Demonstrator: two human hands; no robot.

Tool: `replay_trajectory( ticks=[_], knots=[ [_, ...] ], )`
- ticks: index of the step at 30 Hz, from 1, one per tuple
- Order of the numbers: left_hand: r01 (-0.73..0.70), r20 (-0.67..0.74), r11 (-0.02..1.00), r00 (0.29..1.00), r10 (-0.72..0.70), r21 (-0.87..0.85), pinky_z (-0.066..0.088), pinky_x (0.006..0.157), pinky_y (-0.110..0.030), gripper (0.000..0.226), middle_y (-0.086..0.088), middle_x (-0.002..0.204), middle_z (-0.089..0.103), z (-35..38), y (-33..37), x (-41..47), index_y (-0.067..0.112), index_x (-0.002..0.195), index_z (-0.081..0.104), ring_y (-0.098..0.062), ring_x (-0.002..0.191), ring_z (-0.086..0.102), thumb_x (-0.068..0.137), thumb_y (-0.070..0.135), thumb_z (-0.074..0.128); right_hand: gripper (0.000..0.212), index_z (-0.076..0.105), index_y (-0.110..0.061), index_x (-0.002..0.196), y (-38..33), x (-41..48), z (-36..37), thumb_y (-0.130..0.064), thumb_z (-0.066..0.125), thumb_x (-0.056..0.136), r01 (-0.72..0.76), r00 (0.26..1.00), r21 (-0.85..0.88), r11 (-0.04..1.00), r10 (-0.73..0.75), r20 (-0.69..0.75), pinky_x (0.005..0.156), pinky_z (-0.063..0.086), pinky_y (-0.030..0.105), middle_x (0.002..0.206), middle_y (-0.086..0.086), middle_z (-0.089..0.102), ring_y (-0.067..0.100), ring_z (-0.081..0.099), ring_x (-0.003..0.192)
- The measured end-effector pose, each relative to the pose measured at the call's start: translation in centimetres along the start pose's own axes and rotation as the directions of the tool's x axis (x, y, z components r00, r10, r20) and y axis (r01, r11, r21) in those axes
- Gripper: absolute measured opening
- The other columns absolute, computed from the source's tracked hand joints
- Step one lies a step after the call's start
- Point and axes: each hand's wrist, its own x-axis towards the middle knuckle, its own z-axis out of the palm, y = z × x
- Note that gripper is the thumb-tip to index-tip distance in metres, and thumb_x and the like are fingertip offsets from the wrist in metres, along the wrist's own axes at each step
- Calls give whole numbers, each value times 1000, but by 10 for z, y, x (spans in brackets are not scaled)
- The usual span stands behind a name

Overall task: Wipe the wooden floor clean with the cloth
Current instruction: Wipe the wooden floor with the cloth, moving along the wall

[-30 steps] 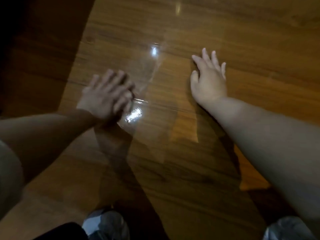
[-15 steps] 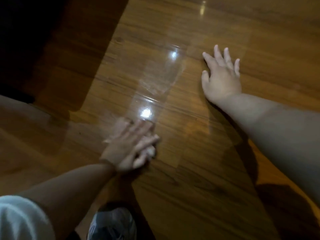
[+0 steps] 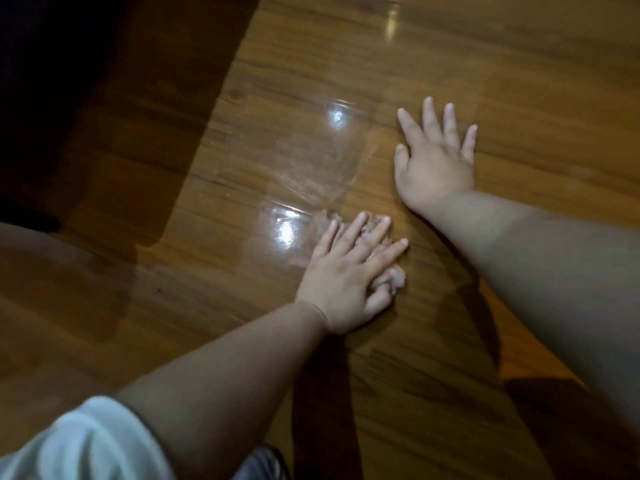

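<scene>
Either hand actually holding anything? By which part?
Nothing is gripped. The left hand presses flat, fingers straight, on top of the crumpled cloth; the right hand lies spread on the wooden floor, empty.

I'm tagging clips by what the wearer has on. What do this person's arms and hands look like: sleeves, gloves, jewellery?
No gloves, rings or watch show on the left hand or the right hand. Both forearms are uncovered. A short, pale whitish sleeve covers the left upper arm; the right arm leaves the frame before any sleeve shows.
</scene>
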Motion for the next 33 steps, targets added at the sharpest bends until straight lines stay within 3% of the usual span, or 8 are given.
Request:
replay_trajectory(
  ticks=[4, 10, 14, 17, 21, 24, 27, 33],
  knots=[
    [261, -46, 965, 964, -262, -17, 10, 117, -53, 65, -4, 159, 22, -21, -94, -20, 36, 147, 33, -29, 147, 15, 83, 45, 33, 54, 17, -36, 153, 1, -1, 0, -38, 26, 100, 14, 1000, -15, 1000, -14, -1, 117, -7, 52, 164, 0, 1, 26, -5, 150],
    [981, -36, 127, 123, -992, -148, 4, 113, -62, 59, 2, 162, 3, -37, -129, -19, 39, 153, 10, -32, 148, 2, 97, 49, 25, 54, 18, -35, 153, -12, -6, 7, -36, 29, 100, 2, 999, 12, 1000, -1, -33, 117, -7, 51, 164, -2, 3, 23, -5, 150],
    [783, -127, 553, 541, -831, -286, -15, 117, -38, 61, 4, 161, 15, -22, -53, 48, 38, 152, 17, -16, 145, 10, 95, 43, 37, 54, 22, -32, 153, 3, 7, -1, -35, 31, 99, -44, 996, 23, 999, 45, -76, 118, -4, 49, 163, -1, 8, 22, -1, 150],
    [57, 4, 990, 998, -57, -132, -8, 118, -49, 67, 6, 159, 22, -18, -12, 75, 37, 152, 18, -19, 146, 13, 86, 47, 32, 55, 25, -31, 152, 31, 24, -14, -37, 33, 98, -93, 990, -6, 996, 92, -110, 118, -2, 51, 163, 1, 10, 23, 0, 150],
    [116, -92, 993, 989, -118, -31, -8, 115, -56, 63, 0, 161, 14, -26, -76, 84, 33, 151, 22, -26, 148, 6, 92, 45, 40, 57, 22, -39, 151, 65, 44, -30, -53, 26, 96, -139, 990, -89, 986, 136, -42, 117, -5, 53, 163, 0, 6, 26, -3, 150],
    [816, -200, 568, 541, -817, -110, -7, 113, -58, 61, -3, 162, 1, -36, -138, 75, 45, 150, 11, -27, 148, 2, 95, 61, 30, 61, 18, -42, 151, 74, 45, -24, -59, 25, 93, -143, 987, -71, 987, 138, -80, 118, -6, 49, 163, -2, 6, 28, -3, 150],
    [926, -146, 291, 262, -954, -239, -2, 114, -55, 62, -6, 162, 4, -38, -133, 101, 44, 151, 9, -28, 148, 5, 94, 63, 25, 69, 15, -35, 153, 71, 46, -17, -57, 28, 89, -219, 957, 26, 975, 220, -191, 120, -3, 44, 163, 2, 7, 34, -1, 149],
    [277, -105, 953, 951, -290, -123, -7, 115, -49, 66, 6, 161, 11, -25, -38, 168, 32, 153, 15, -15, 148, 3, 92, 51, 33, 66, 17, -22, 155, 70, 46, -20, -47, 28, 94, -257, 947, 21, 966, 256, -195, 121, -2, 42, 163, 2, 8, 30, -1, 149]
  ],
)
